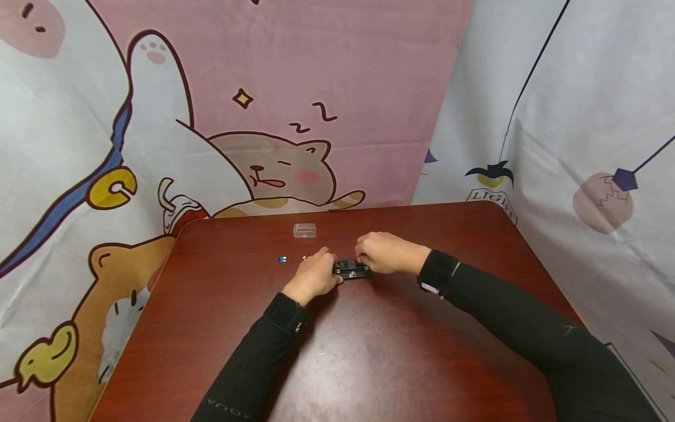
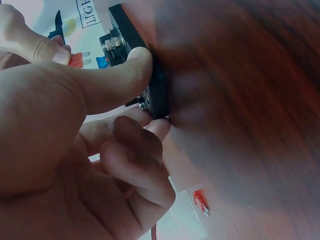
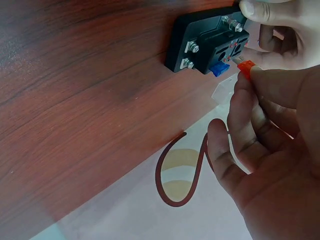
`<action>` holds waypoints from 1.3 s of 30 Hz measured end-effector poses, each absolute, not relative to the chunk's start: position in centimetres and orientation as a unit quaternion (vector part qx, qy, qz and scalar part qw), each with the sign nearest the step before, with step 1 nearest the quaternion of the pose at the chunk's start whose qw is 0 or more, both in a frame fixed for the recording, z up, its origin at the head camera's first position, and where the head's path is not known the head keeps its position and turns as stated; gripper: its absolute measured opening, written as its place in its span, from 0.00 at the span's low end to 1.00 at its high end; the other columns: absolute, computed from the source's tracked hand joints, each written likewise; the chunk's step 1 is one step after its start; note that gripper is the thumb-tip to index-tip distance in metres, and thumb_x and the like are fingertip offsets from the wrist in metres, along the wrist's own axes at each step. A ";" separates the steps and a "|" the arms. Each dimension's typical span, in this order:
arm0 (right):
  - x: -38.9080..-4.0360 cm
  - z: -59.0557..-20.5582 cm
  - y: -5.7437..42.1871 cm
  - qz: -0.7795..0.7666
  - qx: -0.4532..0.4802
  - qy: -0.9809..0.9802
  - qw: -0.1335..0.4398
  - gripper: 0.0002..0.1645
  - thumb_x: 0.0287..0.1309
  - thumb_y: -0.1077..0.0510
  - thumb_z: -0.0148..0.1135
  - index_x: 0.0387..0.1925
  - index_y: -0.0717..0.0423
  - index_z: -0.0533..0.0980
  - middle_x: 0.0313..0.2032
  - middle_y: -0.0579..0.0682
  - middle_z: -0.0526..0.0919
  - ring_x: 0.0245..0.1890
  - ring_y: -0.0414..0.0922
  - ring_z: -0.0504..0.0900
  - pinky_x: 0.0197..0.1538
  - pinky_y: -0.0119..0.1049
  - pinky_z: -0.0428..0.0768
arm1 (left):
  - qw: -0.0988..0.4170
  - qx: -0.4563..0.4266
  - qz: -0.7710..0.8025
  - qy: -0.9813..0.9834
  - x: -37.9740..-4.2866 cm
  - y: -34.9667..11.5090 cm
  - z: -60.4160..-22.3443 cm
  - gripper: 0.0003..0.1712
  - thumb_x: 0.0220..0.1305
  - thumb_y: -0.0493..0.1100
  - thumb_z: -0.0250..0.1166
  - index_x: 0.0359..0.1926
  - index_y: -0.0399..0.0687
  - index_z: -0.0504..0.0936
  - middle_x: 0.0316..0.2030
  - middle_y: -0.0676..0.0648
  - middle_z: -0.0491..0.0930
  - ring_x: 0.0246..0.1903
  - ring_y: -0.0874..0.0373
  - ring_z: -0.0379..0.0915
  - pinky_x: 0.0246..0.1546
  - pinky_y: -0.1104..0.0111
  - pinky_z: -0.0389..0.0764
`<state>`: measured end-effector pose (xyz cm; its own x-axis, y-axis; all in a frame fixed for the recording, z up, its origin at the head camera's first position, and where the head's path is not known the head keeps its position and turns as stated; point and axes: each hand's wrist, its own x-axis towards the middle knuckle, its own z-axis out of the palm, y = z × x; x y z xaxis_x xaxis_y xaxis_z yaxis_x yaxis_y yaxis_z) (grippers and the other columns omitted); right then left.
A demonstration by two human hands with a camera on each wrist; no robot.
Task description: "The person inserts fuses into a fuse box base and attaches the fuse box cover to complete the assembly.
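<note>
A black fuse block [image 3: 181,37] with metal screw terminals sits on the table, a blue blade fuse [image 3: 220,68] seated in it. My left hand [image 1: 314,275] grips one end of the block, its thumb lying across the base in the left wrist view. Between thumb and forefinger my right hand [image 1: 387,252] pinches a red blade fuse [image 3: 245,68]. The fuse's prongs point at the block's slots beside the blue fuse. In the left wrist view a small gap shows between those prongs and the block. From the head view the right fingers largely cover the fuse.
On the brown wooden table [image 1: 327,363], small blue pieces [image 1: 282,259] lie left of the hands. A red blade fuse [image 2: 201,201] lies near the left hand. Farther back stands a clear plastic box [image 1: 304,230]. A printed cloth [image 1: 369,88] hangs behind the table.
</note>
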<state>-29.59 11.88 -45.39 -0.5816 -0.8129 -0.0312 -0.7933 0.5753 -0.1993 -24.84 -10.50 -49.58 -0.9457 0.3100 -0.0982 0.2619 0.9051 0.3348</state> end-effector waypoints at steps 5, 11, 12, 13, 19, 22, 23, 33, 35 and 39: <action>-29.6 -45.7 11.5 -0.066 -0.449 0.888 0.070 0.09 0.77 0.61 0.64 0.43 0.55 0.89 0.37 0.46 0.85 0.35 0.39 0.82 0.43 0.40 0.85 | 0.076 0.146 0.159 0.973 -24.8 -10.5 -49.6 0.25 0.68 0.51 0.81 0.59 0.45 0.88 0.50 0.44 0.81 0.43 0.49 0.82 0.51 0.51 0.86; -29.6 -46.4 11.3 -0.053 -0.441 0.893 0.078 0.09 0.78 0.60 0.64 0.43 0.54 0.89 0.36 0.46 0.84 0.32 0.39 0.78 0.41 0.38 0.83 | 0.080 0.143 0.158 0.974 -24.8 -10.5 -49.7 0.27 0.69 0.52 0.80 0.62 0.44 0.87 0.53 0.43 0.82 0.45 0.48 0.83 0.54 0.50 0.86; -29.6 -46.4 11.2 -0.052 -0.440 0.893 0.078 0.09 0.78 0.60 0.64 0.42 0.54 0.89 0.36 0.46 0.84 0.32 0.39 0.78 0.40 0.38 0.82 | 0.080 0.142 0.157 0.974 -24.8 -10.5 -49.7 0.27 0.69 0.52 0.80 0.63 0.44 0.87 0.53 0.43 0.82 0.46 0.48 0.83 0.55 0.50 0.86; -29.6 -46.5 11.2 -0.051 -0.439 0.894 0.079 0.09 0.78 0.59 0.64 0.43 0.54 0.89 0.36 0.46 0.84 0.32 0.39 0.77 0.40 0.37 0.82 | 0.081 0.142 0.157 0.974 -24.9 -10.5 -49.7 0.27 0.69 0.52 0.80 0.63 0.44 0.87 0.54 0.43 0.82 0.46 0.48 0.83 0.55 0.50 0.86; -29.7 -46.4 11.2 -0.051 -0.434 0.895 0.089 0.09 0.78 0.60 0.64 0.43 0.55 0.89 0.36 0.46 0.84 0.32 0.39 0.77 0.40 0.37 0.81 | 0.083 0.139 0.157 0.974 -24.8 -10.4 -49.8 0.28 0.70 0.52 0.79 0.64 0.45 0.87 0.56 0.43 0.82 0.48 0.46 0.84 0.56 0.49 0.87; -29.6 -46.5 11.3 -0.055 -0.434 0.895 0.091 0.09 0.78 0.61 0.64 0.41 0.55 0.89 0.36 0.46 0.83 0.32 0.39 0.76 0.39 0.37 0.80 | 0.083 0.138 0.158 0.974 -24.8 -10.5 -49.8 0.27 0.69 0.52 0.79 0.64 0.45 0.87 0.56 0.43 0.82 0.48 0.47 0.84 0.55 0.50 0.87; -29.6 -46.5 11.3 -0.058 -0.434 0.894 0.091 0.09 0.78 0.61 0.64 0.41 0.55 0.89 0.36 0.46 0.83 0.32 0.39 0.76 0.39 0.37 0.80 | 0.083 0.138 0.159 0.974 -24.8 -10.5 -49.8 0.27 0.69 0.52 0.79 0.64 0.45 0.87 0.56 0.43 0.82 0.47 0.47 0.84 0.55 0.50 0.87; -29.6 -46.6 11.3 -0.067 -0.429 0.898 0.071 0.07 0.76 0.60 0.67 0.39 0.53 0.89 0.36 0.46 0.84 0.33 0.39 0.78 0.39 0.38 0.83 | 0.080 0.141 0.161 0.974 -24.8 -10.4 -49.8 0.26 0.69 0.51 0.80 0.62 0.45 0.88 0.53 0.44 0.82 0.44 0.49 0.82 0.53 0.51 0.86; -29.6 -46.7 11.2 -0.064 -0.429 0.898 0.071 0.07 0.75 0.60 0.67 0.38 0.52 0.88 0.36 0.46 0.83 0.32 0.39 0.77 0.39 0.38 0.82 | 0.079 0.142 0.160 0.974 -24.8 -10.4 -49.7 0.25 0.69 0.51 0.80 0.61 0.45 0.88 0.52 0.44 0.81 0.43 0.49 0.82 0.52 0.51 0.86; -29.6 -46.9 11.1 -0.067 -0.430 0.898 0.068 0.08 0.75 0.60 0.67 0.35 0.51 0.86 0.35 0.45 0.82 0.31 0.39 0.76 0.37 0.36 0.81 | 0.078 0.142 0.158 0.974 -24.7 -10.4 -49.7 0.24 0.69 0.51 0.80 0.60 0.45 0.88 0.52 0.44 0.82 0.44 0.49 0.82 0.52 0.51 0.86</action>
<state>-29.60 11.05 -46.90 -0.6201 -0.7819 -0.0642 -0.7636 0.6204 -0.1789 -24.75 -10.40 -49.69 -0.9476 0.3011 -0.1068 0.2518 0.9096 0.3306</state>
